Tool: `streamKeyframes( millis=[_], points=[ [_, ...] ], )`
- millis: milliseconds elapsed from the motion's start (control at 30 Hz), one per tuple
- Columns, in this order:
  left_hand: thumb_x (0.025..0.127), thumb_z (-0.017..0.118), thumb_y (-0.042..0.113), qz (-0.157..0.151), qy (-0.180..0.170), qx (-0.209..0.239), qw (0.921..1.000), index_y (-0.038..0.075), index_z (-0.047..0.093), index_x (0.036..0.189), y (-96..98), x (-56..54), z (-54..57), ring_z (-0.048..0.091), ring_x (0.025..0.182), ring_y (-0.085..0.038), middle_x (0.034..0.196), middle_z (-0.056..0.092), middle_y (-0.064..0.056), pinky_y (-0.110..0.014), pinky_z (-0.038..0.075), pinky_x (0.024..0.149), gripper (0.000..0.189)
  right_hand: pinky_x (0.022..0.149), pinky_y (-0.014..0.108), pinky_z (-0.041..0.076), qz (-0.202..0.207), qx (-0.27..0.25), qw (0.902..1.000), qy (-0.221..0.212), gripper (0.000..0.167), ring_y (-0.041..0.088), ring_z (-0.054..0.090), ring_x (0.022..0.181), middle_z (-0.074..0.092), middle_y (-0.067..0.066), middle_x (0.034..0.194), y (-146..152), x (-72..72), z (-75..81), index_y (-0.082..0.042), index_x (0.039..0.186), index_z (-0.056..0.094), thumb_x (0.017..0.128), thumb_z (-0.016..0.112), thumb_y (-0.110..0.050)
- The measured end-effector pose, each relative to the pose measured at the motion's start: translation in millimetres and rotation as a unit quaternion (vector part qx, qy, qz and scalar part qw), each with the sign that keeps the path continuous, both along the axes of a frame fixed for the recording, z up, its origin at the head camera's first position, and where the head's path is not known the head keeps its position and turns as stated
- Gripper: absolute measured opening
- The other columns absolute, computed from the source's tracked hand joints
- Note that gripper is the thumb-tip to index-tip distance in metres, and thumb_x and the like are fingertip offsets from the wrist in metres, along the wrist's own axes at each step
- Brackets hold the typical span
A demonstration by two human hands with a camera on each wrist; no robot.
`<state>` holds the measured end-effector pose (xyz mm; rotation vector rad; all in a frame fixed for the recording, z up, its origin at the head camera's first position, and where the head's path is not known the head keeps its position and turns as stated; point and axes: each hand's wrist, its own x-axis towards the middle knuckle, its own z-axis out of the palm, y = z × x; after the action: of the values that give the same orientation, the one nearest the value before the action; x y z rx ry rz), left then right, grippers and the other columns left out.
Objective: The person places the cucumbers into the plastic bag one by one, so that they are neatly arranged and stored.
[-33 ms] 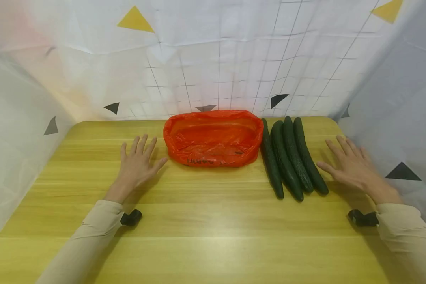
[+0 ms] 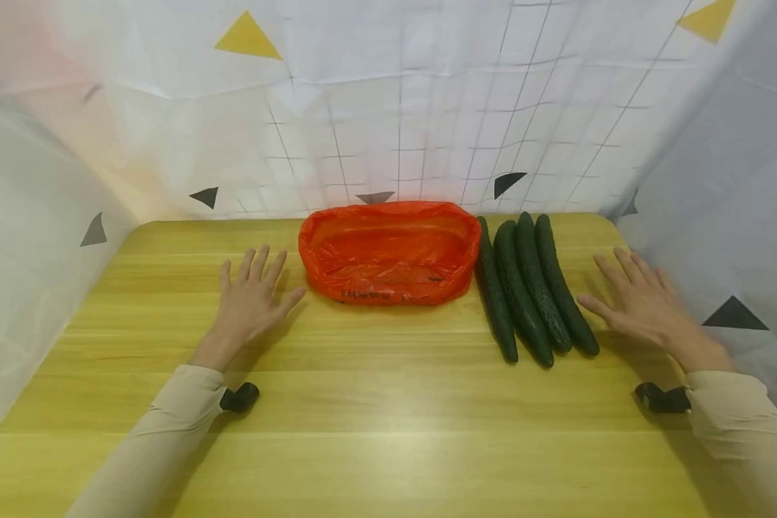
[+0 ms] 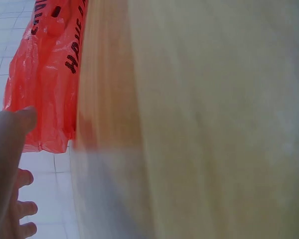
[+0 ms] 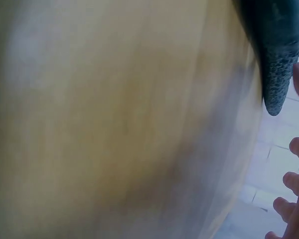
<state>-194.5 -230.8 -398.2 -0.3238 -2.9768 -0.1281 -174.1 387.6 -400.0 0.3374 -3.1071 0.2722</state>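
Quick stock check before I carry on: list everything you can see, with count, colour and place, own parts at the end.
plastic bag: 1, red with black print, mouth open, far middle of the table
cucumbers: 4, dark green, side by side just right of the bag
table: 1, yellowish wood grain, beneath bag and cucumbers
backdrop: white with thin dark grid lines and coloured shapes, behind the table and at both sides
wrist devices: 2, black, one at each cuff
sleeves: 2, beige, one on each forearm
left grip: 1 hand, fingers spread, holding nothing, left of the bag
right grip: 1 hand, fingers spread, holding nothing, right of the cucumbers
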Motion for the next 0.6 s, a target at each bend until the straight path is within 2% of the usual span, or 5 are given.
streamKeyframes(
  millis=[267, 433, 533, 600],
  points=[
    [0.09, 0.037, 0.066, -0.004, -0.013, 0.005, 0.9999, 0.018, 0.022, 0.151, -1.6, 1.8, 1.3, 0.013, 0.143, -0.04, 0.158, 0.015, -0.016, -0.067, 0.001, 0.109, 0.079, 0.101, 0.074, 0.003, -0.001, 0.006, 0.9999, -0.008, 0.082, 0.044, -0.003, 0.143, -0.01, 0.017, 0.158, 1.0, -1.5, -3.2, -0.018, 0.153, 0.007, 0.092, 0.047, -0.055],
    [0.092, 0.036, 0.063, -0.002, -0.017, 0.015, 0.9997, 0.018, 0.021, 0.152, -2.5, 2.6, 1.9, 0.015, 0.142, -0.04, 0.157, 0.017, -0.016, -0.067, 0.004, 0.109, 0.076, 0.098, 0.075, 0.009, -0.007, -0.003, 0.9999, -0.012, 0.081, 0.054, 0.01, 0.137, 0.001, 0.025, 0.157, 3.4, -3.9, -4.9, -0.017, 0.153, 0.011, 0.092, 0.048, -0.056],
    [0.094, 0.038, 0.058, -0.003, -0.025, 0.079, 0.9966, 0.014, 0.023, 0.151, -1.9, 1.5, 2.4, 0.024, 0.139, -0.041, 0.154, 0.025, -0.018, -0.063, 0.013, 0.11, 0.073, 0.096, 0.072, 0.017, -0.006, -0.019, 0.9998, -0.002, 0.078, 0.058, 0.023, 0.128, 0.018, 0.031, 0.151, 4.4, -6.9, -6.7, -0.008, 0.15, 0.021, 0.092, 0.05, -0.052],
    [0.096, 0.041, 0.053, -0.002, -0.036, 0.155, 0.9873, 0.011, 0.026, 0.149, -0.5, -0.2, 1.4, 0.03, 0.136, -0.04, 0.151, 0.031, -0.019, -0.06, 0.022, 0.109, 0.069, 0.095, 0.069, 0.023, -0.002, -0.039, 0.9992, 0.005, 0.073, 0.057, 0.029, 0.123, 0.028, 0.034, 0.144, 3.2, -8.5, -7.2, -0.001, 0.146, 0.029, 0.093, 0.051, -0.047]
  ],
)
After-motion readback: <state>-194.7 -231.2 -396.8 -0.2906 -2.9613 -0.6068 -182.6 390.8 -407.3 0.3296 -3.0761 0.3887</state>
